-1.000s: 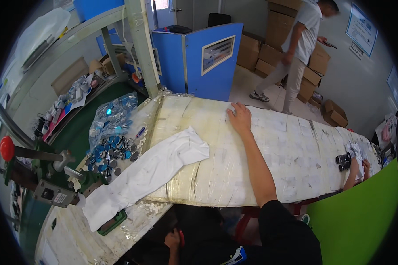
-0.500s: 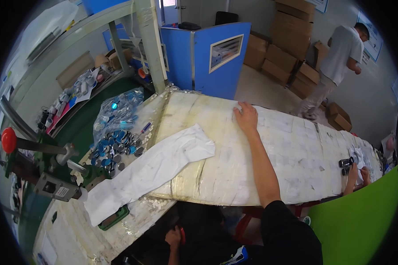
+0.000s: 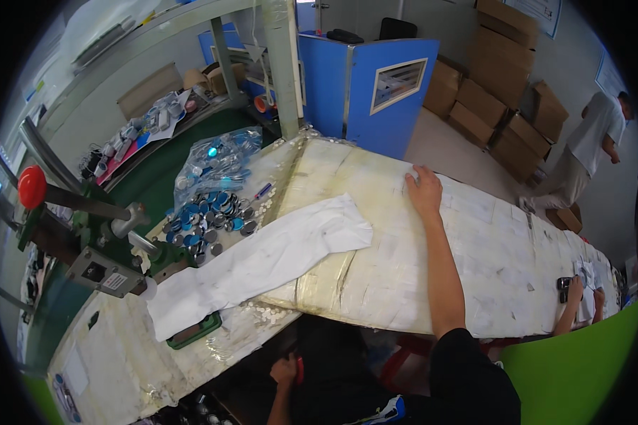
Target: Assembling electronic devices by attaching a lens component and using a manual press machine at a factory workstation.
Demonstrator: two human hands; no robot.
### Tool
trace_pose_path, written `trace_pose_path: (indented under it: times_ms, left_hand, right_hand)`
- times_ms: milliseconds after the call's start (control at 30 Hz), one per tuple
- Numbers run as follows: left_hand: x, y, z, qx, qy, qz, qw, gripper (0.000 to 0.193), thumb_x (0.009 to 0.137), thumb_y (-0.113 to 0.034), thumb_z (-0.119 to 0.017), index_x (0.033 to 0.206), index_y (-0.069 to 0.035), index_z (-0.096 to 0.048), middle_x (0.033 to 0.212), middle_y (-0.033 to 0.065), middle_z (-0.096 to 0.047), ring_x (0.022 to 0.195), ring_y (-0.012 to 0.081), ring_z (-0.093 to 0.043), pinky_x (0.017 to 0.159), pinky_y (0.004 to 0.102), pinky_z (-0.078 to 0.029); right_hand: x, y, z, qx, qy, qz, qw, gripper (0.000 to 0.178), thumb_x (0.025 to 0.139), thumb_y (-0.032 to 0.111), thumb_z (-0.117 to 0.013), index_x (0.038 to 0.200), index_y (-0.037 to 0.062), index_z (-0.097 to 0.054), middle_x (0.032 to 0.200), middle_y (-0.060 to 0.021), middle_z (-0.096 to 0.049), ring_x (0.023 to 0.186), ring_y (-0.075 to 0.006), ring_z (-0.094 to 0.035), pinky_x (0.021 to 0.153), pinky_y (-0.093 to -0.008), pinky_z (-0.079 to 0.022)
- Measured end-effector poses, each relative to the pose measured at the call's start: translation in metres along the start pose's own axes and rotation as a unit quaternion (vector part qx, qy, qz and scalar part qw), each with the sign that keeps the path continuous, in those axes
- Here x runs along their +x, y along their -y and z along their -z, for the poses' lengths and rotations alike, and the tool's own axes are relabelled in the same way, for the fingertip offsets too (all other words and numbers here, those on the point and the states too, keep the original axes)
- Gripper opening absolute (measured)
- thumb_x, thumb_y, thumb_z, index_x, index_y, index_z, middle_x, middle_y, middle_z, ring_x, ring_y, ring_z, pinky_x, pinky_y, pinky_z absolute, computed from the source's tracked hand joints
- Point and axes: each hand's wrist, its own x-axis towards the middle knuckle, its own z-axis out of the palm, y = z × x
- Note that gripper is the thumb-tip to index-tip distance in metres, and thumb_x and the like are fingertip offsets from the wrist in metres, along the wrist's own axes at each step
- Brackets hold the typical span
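My right hand (image 3: 424, 190) lies palm down near the far edge of a tape-covered worktable (image 3: 376, 297), fingers apart, holding nothing. Low in the view, below the table's front edge, my left hand (image 3: 284, 370) is closed beside a small red thing (image 3: 300, 370), which its fingers seem to grip; its kind is unclear. Between the hands and a hand press, a long white cloth (image 3: 262, 258) stretches diagonally over the table. Its lower left end partly covers a green tray (image 3: 197, 333).
At left stands the hand press (image 3: 106, 273) with a red-knobbed lever (image 3: 32, 187). Behind the cloth lie round metal-and-blue discs (image 3: 209, 219) and a clear bag of more (image 3: 216, 166). A co-worker's hands (image 3: 574, 290) are at the far right; another person (image 3: 595, 142) stands beyond, near cardboard boxes (image 3: 503, 64).
My view has turned a little left, so the scene sits further right. The person in the back has moved right. Both my hands keep nearly the same place and pose.
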Motion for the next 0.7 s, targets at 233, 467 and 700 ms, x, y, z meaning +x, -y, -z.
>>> trace_pose_path:
  times_ms: [233,467,700]
  left_hand:
    - [-0.0047,-0.0018,0.0089,-0.007,0.007,0.003,1.0,0.055,0.082,-0.052,-0.044,0.081,-0.003,-0.067,0.086,0.0209,-0.063,0.086,0.0369,-0.06,0.078,0.0436,-0.046]
    - [-0.0033,-0.0017,0.0049,-0.011,0.031,-0.005,0.999,0.06,0.081,-0.059,-0.039,0.078,-0.007,-0.069,0.083,0.0194,-0.064,0.085,0.0349,-0.061,0.078,0.0414,-0.047]
    - [-0.0025,-0.0015,0.0068,-0.008,0.052,0.004,0.999,0.062,0.082,-0.06,-0.035,0.08,-0.008,-0.069,0.085,0.0165,-0.065,0.086,0.0331,-0.062,0.077,0.0399,-0.047]
  right_hand:
    - [0.0014,-0.0022,-0.0065,-0.001,-0.007,0.008,1.0,0.037,0.079,0.032,-0.057,0.108,0.0087,-0.06,0.119,-0.0162,-0.052,0.113,-0.0314,-0.046,0.097,-0.0416,-0.032]
    - [0.0019,-0.0086,0.0005,-0.019,-0.029,0.047,0.998,0.036,0.079,0.029,-0.059,0.105,0.0044,-0.061,0.114,-0.0201,-0.055,0.104,-0.0353,-0.051,0.091,-0.0412,-0.039]
    - [0.0012,-0.0026,-0.0008,-0.01,-0.011,0.046,0.999,0.035,0.081,0.028,-0.058,0.106,0.0044,-0.059,0.116,-0.0208,-0.053,0.106,-0.0356,-0.05,0.092,-0.041,-0.038]
